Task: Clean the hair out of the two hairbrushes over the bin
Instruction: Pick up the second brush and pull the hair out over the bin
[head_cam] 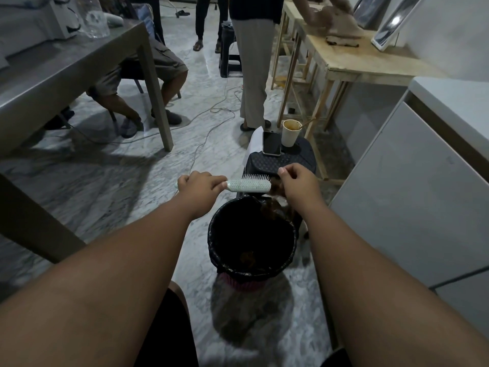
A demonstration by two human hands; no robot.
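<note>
L hand (197, 185): brush (248, 185); R hand (297, 181): hair (277, 192), prob.

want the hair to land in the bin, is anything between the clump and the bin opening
Nothing visible does. The right hand pinches the hair clump at the hairbrush tip, above the far right edge of the bin, whose mouth is open. The stool stands behind it.

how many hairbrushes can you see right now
1. A pale hairbrush, held by its handle in the left hand above the bin, right hand pinching hair at its tip. The second brush is not visible, possibly hidden.
</note>
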